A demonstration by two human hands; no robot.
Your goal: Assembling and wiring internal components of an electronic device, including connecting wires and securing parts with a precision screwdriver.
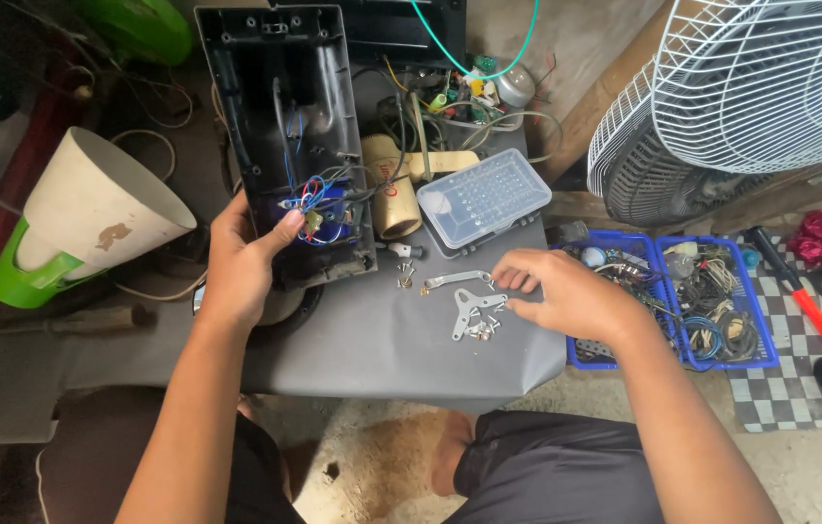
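Left hand (pixel 241 262) grasps black moulded plastic housing (pixel 290 136), thumb on tangled blue wiring (pixel 319 209) inside. Right hand (pixel 566 291), released, fingertips (pixel 508 281) over flat metal brackets (pixel 464 306) and small screws (pixel 481 330) on smooth grey tabletop (pixel 382 349). Housing's top edge cropped; screw details indistinct.

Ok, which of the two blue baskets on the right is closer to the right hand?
The left blue basket: the right hand overlaps its near corner. The right blue basket, full of dark coiled cables, sits farther out toward the checkered mat.
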